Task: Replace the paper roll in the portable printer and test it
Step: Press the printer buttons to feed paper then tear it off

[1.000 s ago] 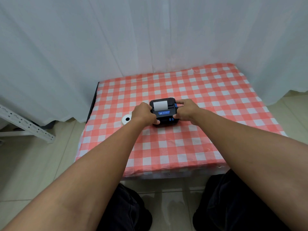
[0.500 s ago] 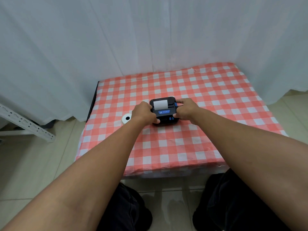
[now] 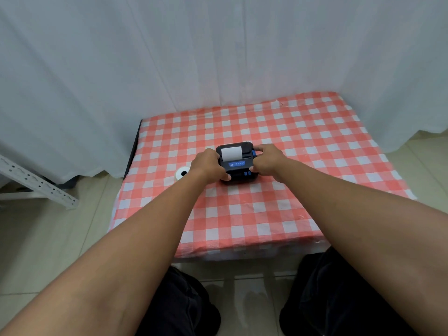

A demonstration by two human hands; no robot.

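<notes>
A small black portable printer (image 3: 237, 163) with a blue label and blue buttons rests on the checked table (image 3: 242, 214). White paper (image 3: 231, 153) shows at its top. My left hand (image 3: 207, 164) grips the printer's left side. My right hand (image 3: 265, 161) grips its right side, with the index finger on a blue tab at the upper right corner. A white paper roll (image 3: 182, 173) lies flat on the cloth just left of my left hand, partly hidden by my wrist.
The low table is covered with a red-and-white checked cloth. White curtains (image 3: 218, 57) hang behind it. A white perforated metal bar (image 3: 36, 183) leans on the tiled floor at left. My dark-trousered knees (image 3: 184, 306) are below the table's front edge.
Both hands stay on the printer's sides with hardly any movement. The printer and the loose roll remain where they were.
</notes>
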